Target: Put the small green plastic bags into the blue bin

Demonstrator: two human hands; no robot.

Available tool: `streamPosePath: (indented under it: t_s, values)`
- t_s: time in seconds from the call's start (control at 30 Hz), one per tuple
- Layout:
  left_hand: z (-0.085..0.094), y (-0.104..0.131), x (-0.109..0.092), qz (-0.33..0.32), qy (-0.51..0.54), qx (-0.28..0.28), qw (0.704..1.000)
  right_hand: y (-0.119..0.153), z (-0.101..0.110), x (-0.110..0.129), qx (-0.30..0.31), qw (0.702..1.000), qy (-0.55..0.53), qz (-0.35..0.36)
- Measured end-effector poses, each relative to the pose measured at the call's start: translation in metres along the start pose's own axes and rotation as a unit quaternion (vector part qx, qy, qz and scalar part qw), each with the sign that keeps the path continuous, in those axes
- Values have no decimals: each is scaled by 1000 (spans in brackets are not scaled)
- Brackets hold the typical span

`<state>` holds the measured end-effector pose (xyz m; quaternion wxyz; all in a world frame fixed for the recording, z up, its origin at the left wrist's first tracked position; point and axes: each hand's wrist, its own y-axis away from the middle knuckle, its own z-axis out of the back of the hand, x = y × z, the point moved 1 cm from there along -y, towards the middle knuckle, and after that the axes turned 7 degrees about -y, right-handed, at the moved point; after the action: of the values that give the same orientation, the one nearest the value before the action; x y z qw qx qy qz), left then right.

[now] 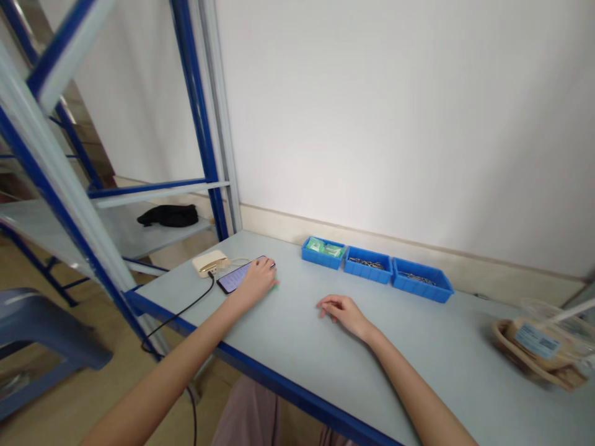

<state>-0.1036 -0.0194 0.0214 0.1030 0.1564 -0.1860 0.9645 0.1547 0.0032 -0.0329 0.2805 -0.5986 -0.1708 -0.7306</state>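
My left hand (pixel 257 280) rests on the far end of a smartphone (pixel 236 276) with a lit screen, lying flat on the grey table (pixel 297 347). Its fingers curl over the phone's right edge. A black cable (pixel 186 308) runs from the phone area off the table's front edge. A cream-coloured power bank (pixel 210 262) sits just left of the phone. My right hand (pixel 343 310) lies palm down on the table, fingers loosely bent, holding nothing.
Three blue bins stand in a row by the wall: one with green packets (pixel 323 252), two with small metal parts (pixel 368 264) (pixel 421 280). A wrapped basket (pixel 543 350) sits at the right. A blue metal rack (pixel 199 124) with a black item (pixel 168 215) stands left; a blue stool (pixel 41 334) below.
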Motion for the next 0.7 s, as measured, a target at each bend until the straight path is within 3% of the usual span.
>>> streamPosePath:
  t_s: [0.07, 0.17, 0.33, 0.53, 0.6, 0.7]
  values:
    - [-6, 15, -5, -16, 15, 6, 1000, 2, 0, 3, 3, 1000, 1, 0]
    - [-22, 27, -16, -4, 116, 11, 993, 4, 0, 7, 6, 1000, 1, -2]
    - [-36, 22, -36, -26, 356, 11, 934, 4, 3, 8, -19, 1000, 5, 8]
    - [-19, -15, -60, 69, 425, 46, 902, -1, 6, 0, -189, 976, 99, 47]
    - [-10, -20, -71, 49, 446, 52, 892, -2, 5, -2, -203, 974, 87, 53]
    - [-1, -21, -88, -21, 491, 33, 871, -4, 5, -4, -174, 983, 41, 48]
